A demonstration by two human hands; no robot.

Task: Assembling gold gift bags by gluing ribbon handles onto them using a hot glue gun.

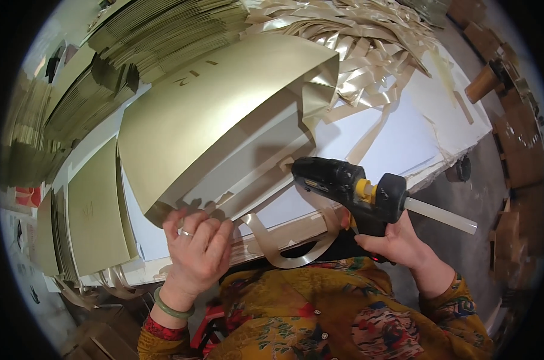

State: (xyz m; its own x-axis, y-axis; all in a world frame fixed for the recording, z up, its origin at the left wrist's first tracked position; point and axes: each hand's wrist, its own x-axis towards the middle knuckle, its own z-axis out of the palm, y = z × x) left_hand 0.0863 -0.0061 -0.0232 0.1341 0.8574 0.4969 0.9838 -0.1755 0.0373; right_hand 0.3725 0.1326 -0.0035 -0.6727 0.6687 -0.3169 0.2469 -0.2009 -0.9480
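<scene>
A gold paper bag (218, 103) lies on its side across the table, its mouth spread towards me and its pale inside showing. My left hand (200, 252) grips the bag's near rim at the left corner, fingers curled over it. My right hand (402, 240) holds a black hot glue gun (330, 177) by its handle. The nozzle points left, close to the bag's near rim. From the gun's back end sticks a translucent glue stick (441, 216). A beige satin ribbon (290, 262) hangs in a loop between my hands, over the table's front edge.
Loose satin ribbons (366, 54) are heaped at the back right. Stacks of flat gold bags (177, 40) fill the back left. More gold bags (98, 207) lie at left, with ribbons hanging off the table edge. Cardboard boxes (508, 238) stand beyond the table at right.
</scene>
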